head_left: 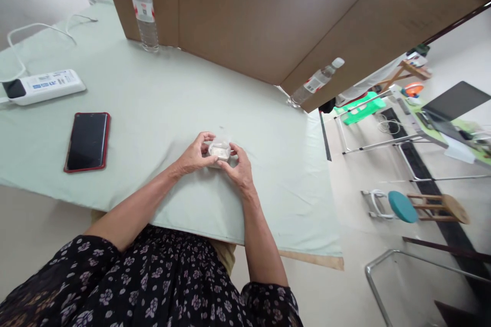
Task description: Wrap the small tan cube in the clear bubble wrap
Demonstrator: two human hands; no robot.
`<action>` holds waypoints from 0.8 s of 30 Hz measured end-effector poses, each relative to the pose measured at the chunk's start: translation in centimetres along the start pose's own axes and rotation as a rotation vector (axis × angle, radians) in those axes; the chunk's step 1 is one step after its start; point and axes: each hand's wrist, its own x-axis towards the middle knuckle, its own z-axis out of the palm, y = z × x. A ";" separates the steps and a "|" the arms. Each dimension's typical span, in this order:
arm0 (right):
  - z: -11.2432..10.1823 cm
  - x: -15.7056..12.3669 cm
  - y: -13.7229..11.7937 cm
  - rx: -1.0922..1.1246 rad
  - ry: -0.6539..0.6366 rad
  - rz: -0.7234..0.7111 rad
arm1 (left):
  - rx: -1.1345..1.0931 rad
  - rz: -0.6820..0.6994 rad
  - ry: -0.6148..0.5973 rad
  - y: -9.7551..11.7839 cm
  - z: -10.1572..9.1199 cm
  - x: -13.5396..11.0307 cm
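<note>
A small translucent container [220, 148], which looks like thin plastic with something whitish inside, is in the middle of the table near my body. My left hand [195, 156] curls around its left side, with the thumb along the near edge. From the right, my right hand [241, 167] closes on it, its thumb also at the near edge and its fingers on the far right side. Both thumbs almost meet in front. The exact kind of container and what is in it are too small to make out.
The table [161, 92] has a pale green cloth. A phone [87, 141] in a red case and a white power strip [46, 87] with a cable lie left. Water bottles stand against a brown cardboard partition [230, 15], one left [144, 10], another right [315, 83]. Stools [402, 207] are beyond the right edge.
</note>
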 end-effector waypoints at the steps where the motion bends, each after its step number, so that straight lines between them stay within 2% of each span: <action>1: 0.1 0.1 0.1 0.014 -0.015 0.006 | 0.009 0.003 0.005 0.1 0.1 -0.1; 10: -0.2 0.3 0.1 0.134 -0.039 0.062 | 0.101 -0.075 -0.007 -0.2 0.1 -0.2; 13: -0.3 0.3 0.1 0.167 -0.057 0.080 | 0.129 -0.029 -0.037 -0.1 -0.1 0.0; 16: -0.3 0.4 0.2 0.189 -0.102 0.081 | 0.155 0.016 -0.076 0.4 -0.2 0.1; 20: -0.5 0.4 0.1 0.183 -0.180 0.061 | 0.143 -0.008 -0.124 0.9 -0.6 0.2; 24: -1.0 0.7 -0.3 0.083 -0.269 -0.033 | 0.108 -0.047 -0.178 1.3 -1.0 0.1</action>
